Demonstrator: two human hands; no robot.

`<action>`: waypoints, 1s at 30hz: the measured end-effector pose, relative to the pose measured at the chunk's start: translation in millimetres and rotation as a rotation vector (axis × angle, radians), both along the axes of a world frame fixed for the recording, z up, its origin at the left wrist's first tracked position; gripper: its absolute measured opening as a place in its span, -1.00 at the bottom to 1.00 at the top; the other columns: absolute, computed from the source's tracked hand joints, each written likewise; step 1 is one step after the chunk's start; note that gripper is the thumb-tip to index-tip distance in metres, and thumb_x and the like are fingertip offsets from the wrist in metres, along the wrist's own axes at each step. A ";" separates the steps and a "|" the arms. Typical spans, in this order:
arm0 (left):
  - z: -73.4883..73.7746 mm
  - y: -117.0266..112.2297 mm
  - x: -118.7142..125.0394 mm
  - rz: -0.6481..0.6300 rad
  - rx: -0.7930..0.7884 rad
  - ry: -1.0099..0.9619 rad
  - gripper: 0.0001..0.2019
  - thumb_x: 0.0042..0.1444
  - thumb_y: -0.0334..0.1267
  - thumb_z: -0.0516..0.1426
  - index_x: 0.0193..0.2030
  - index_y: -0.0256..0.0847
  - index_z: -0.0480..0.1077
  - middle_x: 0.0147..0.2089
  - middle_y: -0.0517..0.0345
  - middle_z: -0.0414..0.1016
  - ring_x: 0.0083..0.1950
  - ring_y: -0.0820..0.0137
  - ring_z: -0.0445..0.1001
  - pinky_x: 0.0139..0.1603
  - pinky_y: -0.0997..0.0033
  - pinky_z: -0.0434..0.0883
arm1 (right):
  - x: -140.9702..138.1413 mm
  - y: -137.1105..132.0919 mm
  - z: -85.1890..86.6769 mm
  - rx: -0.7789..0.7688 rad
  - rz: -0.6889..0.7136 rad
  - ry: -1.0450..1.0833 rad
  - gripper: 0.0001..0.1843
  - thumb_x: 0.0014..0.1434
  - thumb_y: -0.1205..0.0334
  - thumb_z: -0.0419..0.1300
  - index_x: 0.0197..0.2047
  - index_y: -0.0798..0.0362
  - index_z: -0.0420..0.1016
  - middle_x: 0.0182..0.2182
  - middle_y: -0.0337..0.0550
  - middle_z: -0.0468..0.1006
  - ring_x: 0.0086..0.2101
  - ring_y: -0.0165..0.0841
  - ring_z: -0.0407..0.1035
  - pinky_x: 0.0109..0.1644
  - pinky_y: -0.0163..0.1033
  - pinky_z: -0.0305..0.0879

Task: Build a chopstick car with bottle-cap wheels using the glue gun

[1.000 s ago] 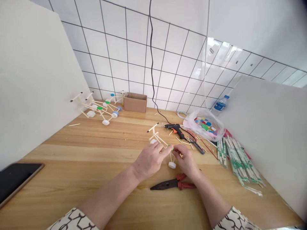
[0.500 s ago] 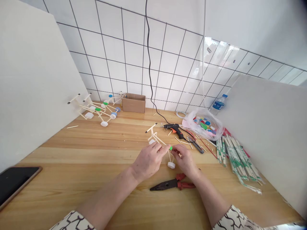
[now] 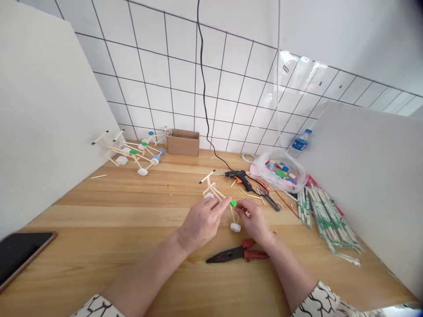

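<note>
A small tricycle model (image 3: 214, 190) made of wooden sticks stands on the wooden table between my hands. It has a handlebar with dark ends, white bottle-cap wheels and a green cap (image 3: 233, 203) as its seat. My left hand (image 3: 201, 222) is closed round the stick frame, its index finger stretched toward the seat's left edge. My right hand (image 3: 254, 218) pinches at the right side of the green cap; the exact contact is hidden by the fingers. Under the right wrist lie long-nose pliers (image 3: 231, 255) with red handles.
A black glue gun (image 3: 241, 178) lies behind the model, amid stick scraps and cutters (image 3: 272, 201). Rightward are a bag of bottle caps (image 3: 279, 169), stick packs (image 3: 330, 215) and a water bottle (image 3: 300, 143). Finished stick models (image 3: 134, 152), a carton (image 3: 183, 142) and a phone (image 3: 23, 253) are leftward.
My left index finger has drawn back slightly from the green cap, so more of the cap shows. My right hand stays at the cap. The camera view has shifted a little.
</note>
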State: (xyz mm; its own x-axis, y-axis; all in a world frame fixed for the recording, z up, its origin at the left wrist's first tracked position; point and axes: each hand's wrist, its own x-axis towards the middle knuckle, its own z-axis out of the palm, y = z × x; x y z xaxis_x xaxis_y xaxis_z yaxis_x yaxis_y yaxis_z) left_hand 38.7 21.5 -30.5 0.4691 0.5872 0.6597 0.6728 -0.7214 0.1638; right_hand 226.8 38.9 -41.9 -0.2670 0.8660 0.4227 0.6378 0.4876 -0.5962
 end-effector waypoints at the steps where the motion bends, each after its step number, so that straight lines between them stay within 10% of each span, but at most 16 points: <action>1: 0.0 -0.7 0.4 -0.012 0.005 0.033 -0.63 0.16 -0.49 -0.06 0.12 -0.32 0.20 -0.31 0.03 0.44 -0.28 0.31 0.40 -0.26 0.31 0.43 | 0.2 0.2 -0.4 0.000 0.000 0.000 -0.88 0.09 0.41 0.09 -0.41 0.05 0.41 -0.45 -0.16 0.47 -0.36 -0.32 0.31 -0.26 -0.25 0.21; 30: -3.1 -0.4 3.9 -0.049 -0.103 -0.004 -0.66 0.20 -0.44 -0.08 0.11 -0.28 0.20 -0.22 0.02 0.47 -0.19 0.33 0.44 -0.19 0.31 0.44 | -1.1 0.4 0.4 0.011 0.001 0.001 -0.87 0.08 0.41 0.09 -0.40 0.06 0.44 -0.46 -0.15 0.47 -0.39 -0.33 0.30 -0.28 -0.26 0.23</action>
State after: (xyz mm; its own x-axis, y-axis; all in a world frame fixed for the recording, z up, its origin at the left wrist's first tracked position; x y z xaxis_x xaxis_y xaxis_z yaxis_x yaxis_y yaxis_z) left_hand 42.6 21.1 -33.6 0.4965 0.6287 0.5986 0.6365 -0.7325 0.2414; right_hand 225.7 39.3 -41.5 -0.2677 0.8610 0.4325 0.6367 0.4949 -0.5913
